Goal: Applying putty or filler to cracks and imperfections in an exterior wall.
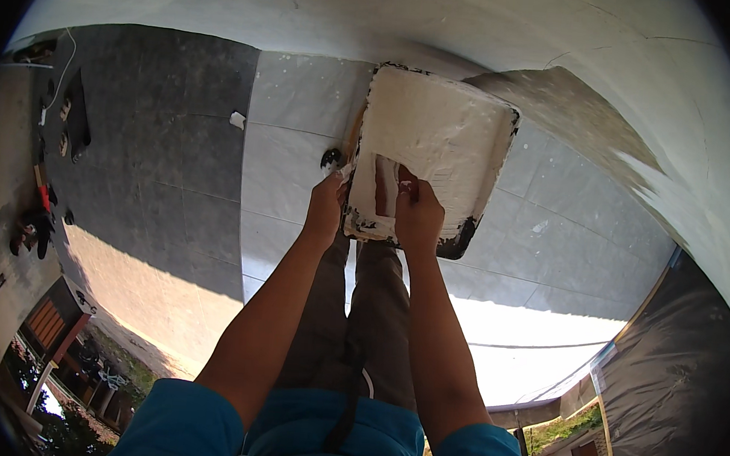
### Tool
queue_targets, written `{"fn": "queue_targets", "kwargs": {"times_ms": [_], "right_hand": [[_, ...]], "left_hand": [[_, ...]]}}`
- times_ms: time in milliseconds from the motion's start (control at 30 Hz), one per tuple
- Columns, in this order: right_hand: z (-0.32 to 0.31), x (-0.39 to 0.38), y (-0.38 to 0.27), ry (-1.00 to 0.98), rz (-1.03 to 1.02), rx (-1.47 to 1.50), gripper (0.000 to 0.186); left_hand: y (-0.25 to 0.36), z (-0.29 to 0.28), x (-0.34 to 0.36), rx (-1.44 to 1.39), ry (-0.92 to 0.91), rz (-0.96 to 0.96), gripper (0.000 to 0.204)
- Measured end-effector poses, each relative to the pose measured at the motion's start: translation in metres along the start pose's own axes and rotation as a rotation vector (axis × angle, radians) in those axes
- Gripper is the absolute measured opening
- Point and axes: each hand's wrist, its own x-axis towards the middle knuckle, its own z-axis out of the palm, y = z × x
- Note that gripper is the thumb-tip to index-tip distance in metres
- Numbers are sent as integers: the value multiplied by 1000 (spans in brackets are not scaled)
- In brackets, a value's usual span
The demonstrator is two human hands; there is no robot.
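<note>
A shallow rectangular paint tray (442, 114), coated in creamy white paint and chipped black along the rim, is in front of my legs. My left hand (325, 208) is closed on the tray's left edge, near its lower corner. My right hand (421, 217) is closed around a flat tool (383, 186) over the lower part of the tray. The tool has a long reddish-brown side and white smears. Whether it is a wide brush or a scraper I cannot tell, as my fingers hide part of it.
A pale wall (331, 7) curves along the far side, with a grey-brown patch (576, 112) at right. Light sheeting (296, 120) with white spots covers floor beside dark tiles (168, 110). Dark sheeting (679, 373) hangs at right. Sandals and small items (65, 119) lie far left.
</note>
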Motion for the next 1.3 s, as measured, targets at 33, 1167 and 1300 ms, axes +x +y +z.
{"fn": "queue_targets", "kwargs": {"times_ms": [33, 1167, 1300], "right_hand": [[3, -1, 0, 41, -102, -95, 20], [-16, 8, -2, 110, 36, -8, 20], [-8, 5, 2, 2, -38, -76, 20]], "left_hand": [[-3, -1, 3, -1, -4, -1, 34], [-1, -3, 7, -17, 25, -41, 34], [-3, -5, 6, -13, 1, -50, 33]]}}
